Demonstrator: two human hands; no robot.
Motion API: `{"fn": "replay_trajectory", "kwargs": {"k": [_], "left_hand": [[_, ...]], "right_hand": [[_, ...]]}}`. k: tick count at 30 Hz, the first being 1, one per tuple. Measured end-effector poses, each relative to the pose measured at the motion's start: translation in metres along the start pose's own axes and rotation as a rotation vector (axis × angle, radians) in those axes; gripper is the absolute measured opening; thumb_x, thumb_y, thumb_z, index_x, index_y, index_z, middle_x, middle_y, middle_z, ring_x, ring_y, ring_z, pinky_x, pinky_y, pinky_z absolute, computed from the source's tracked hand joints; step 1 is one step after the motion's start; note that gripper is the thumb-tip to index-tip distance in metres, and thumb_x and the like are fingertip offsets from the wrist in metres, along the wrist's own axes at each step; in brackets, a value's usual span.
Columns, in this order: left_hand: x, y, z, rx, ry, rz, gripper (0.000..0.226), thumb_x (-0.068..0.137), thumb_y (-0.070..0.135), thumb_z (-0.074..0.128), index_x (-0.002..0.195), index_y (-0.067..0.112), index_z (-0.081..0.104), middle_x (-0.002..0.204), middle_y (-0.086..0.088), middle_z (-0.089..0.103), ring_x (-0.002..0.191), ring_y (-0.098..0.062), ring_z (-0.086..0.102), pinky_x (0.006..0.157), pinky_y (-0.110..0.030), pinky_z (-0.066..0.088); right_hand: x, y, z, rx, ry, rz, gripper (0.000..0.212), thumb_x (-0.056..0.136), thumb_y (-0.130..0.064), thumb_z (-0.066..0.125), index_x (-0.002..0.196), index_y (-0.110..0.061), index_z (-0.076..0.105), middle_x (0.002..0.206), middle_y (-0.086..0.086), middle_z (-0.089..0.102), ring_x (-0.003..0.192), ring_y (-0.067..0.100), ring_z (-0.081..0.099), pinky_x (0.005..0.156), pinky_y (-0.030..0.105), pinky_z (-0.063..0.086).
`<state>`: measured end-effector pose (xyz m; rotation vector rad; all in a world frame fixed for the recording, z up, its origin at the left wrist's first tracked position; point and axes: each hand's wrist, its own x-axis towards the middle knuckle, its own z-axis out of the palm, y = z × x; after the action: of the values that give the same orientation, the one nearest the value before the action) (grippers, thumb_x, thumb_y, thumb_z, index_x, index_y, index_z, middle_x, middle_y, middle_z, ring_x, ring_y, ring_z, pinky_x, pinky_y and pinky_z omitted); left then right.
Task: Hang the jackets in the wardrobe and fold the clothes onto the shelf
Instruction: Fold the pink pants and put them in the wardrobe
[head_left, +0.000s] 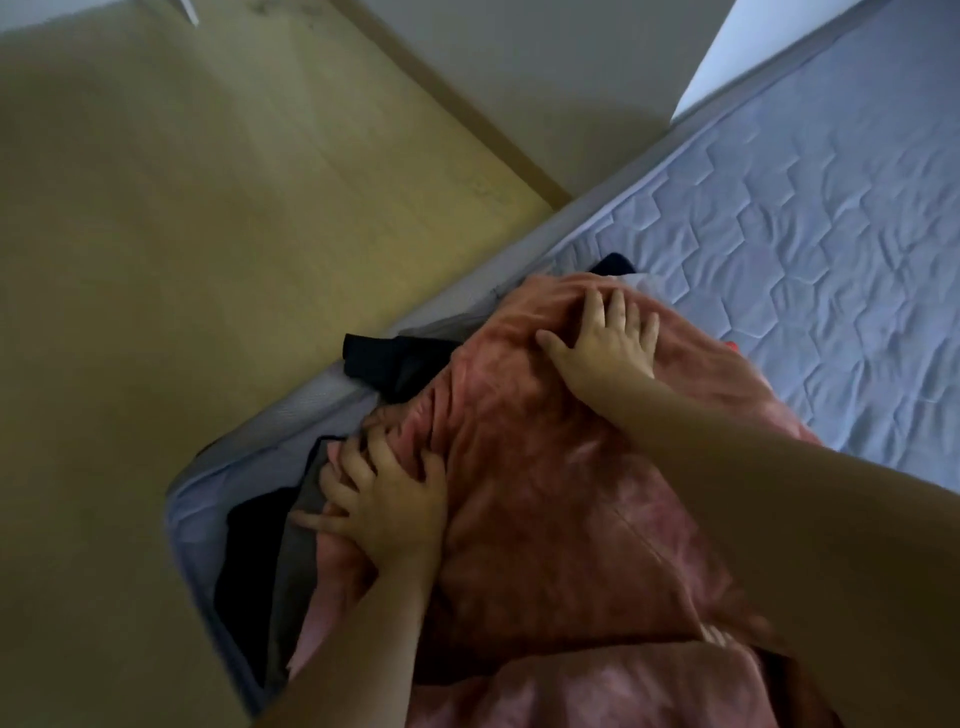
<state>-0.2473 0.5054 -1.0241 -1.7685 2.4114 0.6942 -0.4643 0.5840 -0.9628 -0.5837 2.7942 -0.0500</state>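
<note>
1. Two hands of mine are on one garment, a large dusty-pink, soft, velvety piece of clothing (561, 499) that lies heaped across the near corner of the pale blue quilted mattress (810, 218), filling the lower middle and lower right of the frame.
2. My left hand (387, 506), at lower centre, lies on the garment's bunched left edge with its fingers (363, 457) spread and slightly bent, pressing into the folds; I cannot tell whether they pinch cloth or only push it.
3. My right hand (605, 340), just above centre, lies flat on the far end of the pink cloth, fingers straight and splayed, holding nothing.
4. Dark clothes (395, 364) poke out from under the pink one along the bed's edge, and more black and grey cloth (270, 561) shows at lower left, partly under my left hand.
5. I judge the step in hand to be smoothing this piece flat for folding. To do it well, I should sweep both palms outward from the middle to clear the ridges near my left fingers, then find a hem or seam before making the first fold.
6. I should keep the pink cloth from dragging the dark pieces beneath, or sliding off toward the yellowish floor (182, 234) at left.
7. Neither wardrobe nor shelf is visible, so putting away lies well ahead.
</note>
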Motion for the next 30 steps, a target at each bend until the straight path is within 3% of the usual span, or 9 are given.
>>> {"fn": "replay_trajectory", "kwargs": {"k": [4,7,13,15,19,21,23,26,30], "left_hand": [[0.009,-0.006,0.04,0.026,0.197,0.04,0.065,0.075,0.044,0.044,0.132,0.013,0.049,0.137,-0.012,0.044,0.13,-0.042,0.031,0.104,-0.079,0.002],[0.013,-0.004,0.045,0.071,0.21,0.042,0.068,0.074,0.045,0.042,0.135,0.016,0.049,0.14,-0.012,0.042,0.131,-0.042,0.029,0.103,-0.079,0.001],[0.016,-0.002,0.048,0.135,0.205,0.029,0.072,0.07,0.046,0.04,0.136,0.017,0.048,0.14,-0.014,0.041,0.131,-0.043,0.028,0.105,-0.077,0.0],[0.016,-0.002,0.047,0.133,0.214,0.029,0.072,0.071,0.046,0.04,0.136,0.017,0.048,0.138,-0.014,0.042,0.131,-0.043,0.028,0.105,-0.076,0.001],[0.016,-0.004,0.048,0.108,0.198,0.047,0.071,0.075,0.052,0.038,0.137,0.018,0.046,0.138,-0.014,0.044,0.132,-0.043,0.027,0.106,-0.074,-0.003],[0.018,-0.004,0.049,0.081,0.192,0.055,0.071,0.08,0.059,0.036,0.138,0.02,0.047,0.138,-0.013,0.045,0.133,-0.042,0.027,0.107,-0.072,-0.005],[0.017,-0.004,0.046,0.054,0.182,0.073,0.071,0.082,0.061,0.034,0.136,0.018,0.051,0.137,-0.013,0.048,0.132,-0.042,0.029,0.108,-0.071,-0.005],[0.011,-0.002,0.027,0.008,0.125,0.07,0.066,0.081,0.059,0.036,0.124,0.016,0.061,0.134,-0.014,0.052,0.132,-0.042,0.032,0.109,-0.072,-0.003],[0.004,0.009,-0.032,0.05,-0.145,0.005,0.036,0.083,0.052,0.051,0.112,0.034,0.061,0.145,-0.009,0.041,0.141,-0.038,0.016,0.109,-0.071,-0.013]], "right_hand": [[0.045,0.014,0.023,-0.031,0.053,-0.079,0.107,0.075,-0.087,0.027,0.154,-0.022,-0.006,0.162,0.01,-0.006,0.149,0.029,-0.006,0.113,0.051,-0.016],[0.068,0.018,0.033,-0.042,0.031,-0.163,0.114,0.067,-0.088,0.036,0.153,-0.02,0.005,0.158,0.01,0.014,0.146,0.032,0.008,0.114,0.052,-0.012],[0.082,0.0,0.028,-0.034,0.067,-0.27,0.073,0.068,-0.061,0.06,0.123,-0.017,0.045,0.13,0.007,0.045,0.127,0.032,0.032,0.111,0.051,0.009],[0.081,-0.011,0.02,-0.045,0.072,-0.309,0.066,0.069,-0.063,0.054,0.116,-0.018,0.047,0.123,0.006,0.051,0.12,0.031,0.039,0.107,0.049,0.016],[0.077,-0.035,-0.008,0.032,-0.067,-0.125,0.09,0.069,-0.088,0.019,0.114,-0.019,0.056,0.108,0.005,0.062,0.111,0.028,0.052,0.103,0.047,0.024],[0.072,-0.035,-0.019,0.066,-0.146,-0.109,0.064,0.083,-0.073,0.035,0.11,-0.02,0.061,0.102,0.002,0.064,0.105,0.026,0.057,0.1,0.044,0.033],[0.053,-0.028,-0.034,0.22,-0.208,-0.161,0.011,0.087,-0.037,0.055,0.091,-0.026,0.055,0.091,-0.001,0.06,0.101,0.028,0.059,0.092,0.044,0.046],[0.004,-0.015,-0.069,0.319,-0.248,-0.286,0.023,0.083,-0.012,0.061,0.08,-0.027,0.045,0.09,-0.001,0.057,0.096,0.025,0.059,0.082,0.037,0.048],[-0.064,-0.012,-0.121,0.149,-0.257,-0.438,0.021,0.087,-0.019,0.057,0.093,-0.031,0.041,0.106,0.0,0.059,0.098,0.022,0.055,0.081,0.03,0.04]]}}
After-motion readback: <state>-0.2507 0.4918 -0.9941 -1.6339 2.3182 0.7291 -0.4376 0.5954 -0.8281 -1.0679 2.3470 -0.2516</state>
